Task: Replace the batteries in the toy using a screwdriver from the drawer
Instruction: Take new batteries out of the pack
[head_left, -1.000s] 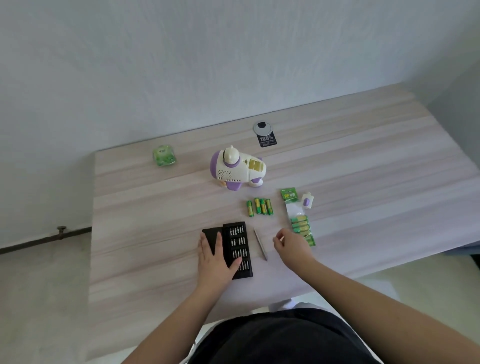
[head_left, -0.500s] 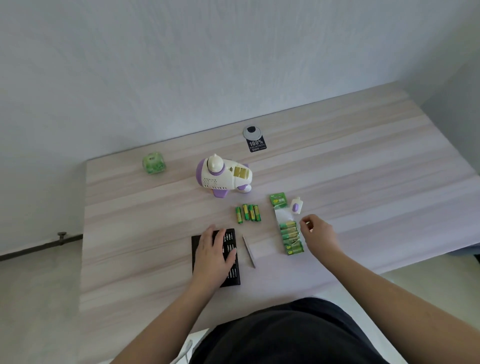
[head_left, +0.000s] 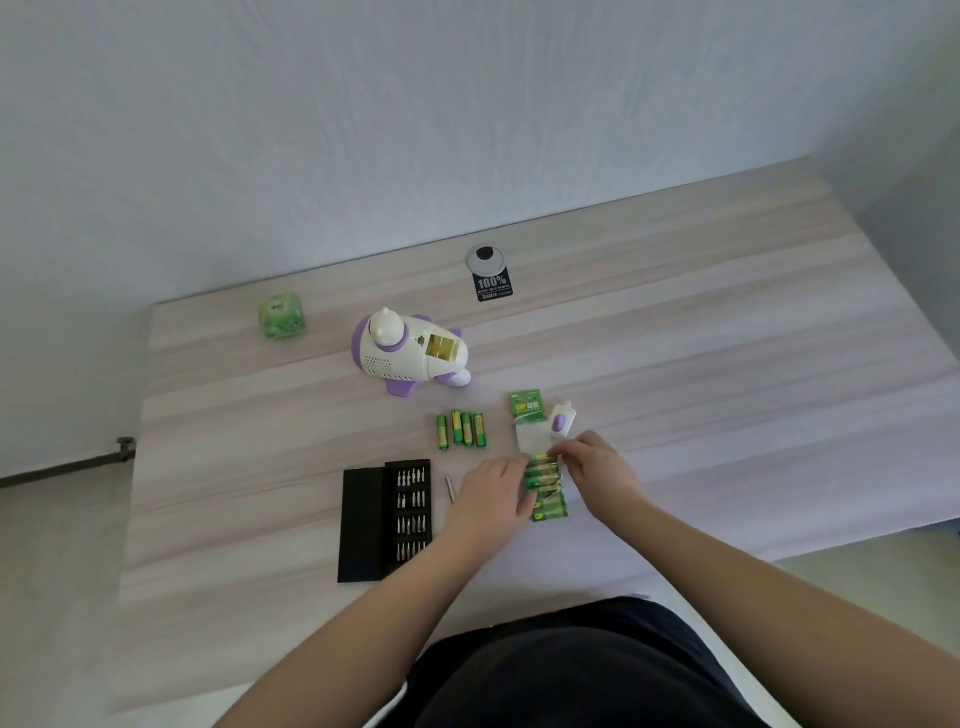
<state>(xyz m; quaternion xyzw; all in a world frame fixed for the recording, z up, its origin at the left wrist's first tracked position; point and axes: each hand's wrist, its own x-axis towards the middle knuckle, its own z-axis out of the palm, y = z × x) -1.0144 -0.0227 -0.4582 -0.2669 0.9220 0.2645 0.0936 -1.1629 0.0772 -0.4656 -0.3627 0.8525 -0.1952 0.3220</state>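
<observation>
Four loose batteries (head_left: 460, 429) lie beside the toy (head_left: 410, 353), whose compartment looks open, so removal seems done. Your left hand (head_left: 491, 496) and right hand (head_left: 597, 470) both pinch the battery pack (head_left: 545, 486); you must yet free cells, load them, and screw the cover (head_left: 561, 418) back.

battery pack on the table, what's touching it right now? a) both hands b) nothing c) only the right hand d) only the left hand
a: the left hand and right hand both have fingers on the green battery pack, one at each side.
</observation>
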